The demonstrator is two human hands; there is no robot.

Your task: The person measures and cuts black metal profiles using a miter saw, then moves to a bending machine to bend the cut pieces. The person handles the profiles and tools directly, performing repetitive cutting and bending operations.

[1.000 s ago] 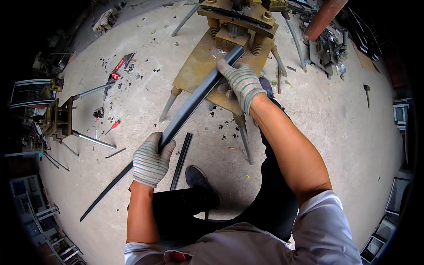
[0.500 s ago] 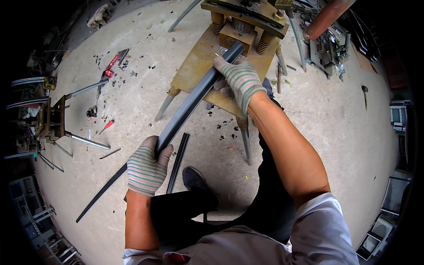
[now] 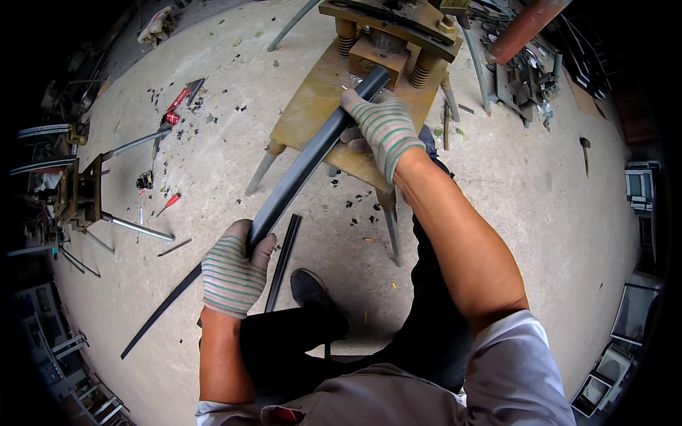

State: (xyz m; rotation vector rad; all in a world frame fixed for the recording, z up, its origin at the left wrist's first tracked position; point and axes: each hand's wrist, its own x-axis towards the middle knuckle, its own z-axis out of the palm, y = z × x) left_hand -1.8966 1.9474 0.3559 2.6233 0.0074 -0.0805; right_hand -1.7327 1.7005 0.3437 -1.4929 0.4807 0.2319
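Observation:
A long dark grey bar, a slightly curved profile strip (image 3: 302,165), runs slantwise between my hands. My left hand (image 3: 234,273), in a striped knit glove, wraps round its lower part with the thumb on top. Further up, my right hand (image 3: 383,128), gloved alike, grips it near its far end. That end meets the block (image 3: 380,60) of a yellow-brown press (image 3: 305,106) standing on legs; whether it sits inside the block or only against it, I cannot tell. Past my left hand a thin black strip (image 3: 160,312) slants down leftward; its link to the bar is hidden.
Another black strip (image 3: 284,263) lies beside my shoe (image 3: 310,287). On the floor at left are a red-handled screwdriver (image 3: 168,204) and dark scraps. A second metal stand (image 3: 89,188) is at far left, a hammer (image 3: 586,156) at right, and a red-brown post (image 3: 526,32) at upper right.
The whole view has shifted slightly, everything sitting a little further left. Both hands keep the same grip on the strip, and its far end stays at the press block.

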